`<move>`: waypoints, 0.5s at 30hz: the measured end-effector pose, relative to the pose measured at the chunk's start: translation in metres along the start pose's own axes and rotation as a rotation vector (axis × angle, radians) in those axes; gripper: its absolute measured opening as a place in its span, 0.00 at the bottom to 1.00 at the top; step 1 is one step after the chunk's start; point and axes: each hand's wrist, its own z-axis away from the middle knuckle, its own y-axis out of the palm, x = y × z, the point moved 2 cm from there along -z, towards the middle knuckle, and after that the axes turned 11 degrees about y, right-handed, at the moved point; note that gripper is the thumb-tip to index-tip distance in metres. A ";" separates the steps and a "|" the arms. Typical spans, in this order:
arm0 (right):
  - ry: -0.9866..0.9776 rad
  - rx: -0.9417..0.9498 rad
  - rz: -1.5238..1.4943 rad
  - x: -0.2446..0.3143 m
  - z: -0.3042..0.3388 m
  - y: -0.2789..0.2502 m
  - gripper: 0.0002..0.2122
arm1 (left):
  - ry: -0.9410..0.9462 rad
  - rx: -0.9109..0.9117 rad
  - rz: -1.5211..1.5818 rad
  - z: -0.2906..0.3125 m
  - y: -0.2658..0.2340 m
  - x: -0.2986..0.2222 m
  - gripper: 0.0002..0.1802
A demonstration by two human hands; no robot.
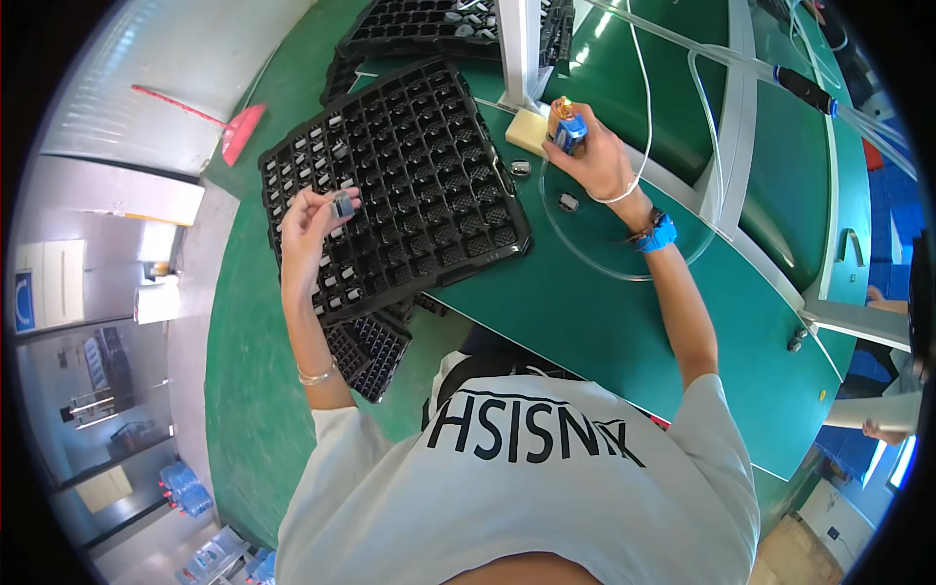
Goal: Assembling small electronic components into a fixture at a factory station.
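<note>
My left hand [310,216] pinches a small grey metal part [342,206] between thumb and fingertips. It is over the left half of a black plastic tray [429,185] with rows of square pockets. Small silver parts [346,274] fill several pockets along the tray's left side; the pockets to the right hold none that I can see. On the right, my right hand [597,161] is wrapped round a small blue bottle [570,132] with an amber top. Beside it lies a pale yellow foam block [527,131]. Two loose metal parts, one silver [521,168] and one darker [567,202], rest nearby on the green tabletop.
A white post [520,49] rises behind the foam block. Clear tubing [624,277] loops across the green table [585,312]. More black trays sit at the back [409,39] and below the table edge [375,351]. A red dustpan [242,132] is on the floor.
</note>
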 end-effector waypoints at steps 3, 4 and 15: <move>0.063 0.027 -0.008 0.000 0.000 -0.001 0.25 | -0.010 0.043 0.431 0.016 0.017 -0.009 0.06; 0.006 -0.023 0.012 0.002 0.000 -0.001 0.25 | 0.008 0.078 0.494 0.022 0.021 -0.013 0.10; 0.138 0.012 -0.320 -0.047 -0.047 -0.012 0.13 | -0.085 0.324 0.944 0.069 0.092 -0.034 0.23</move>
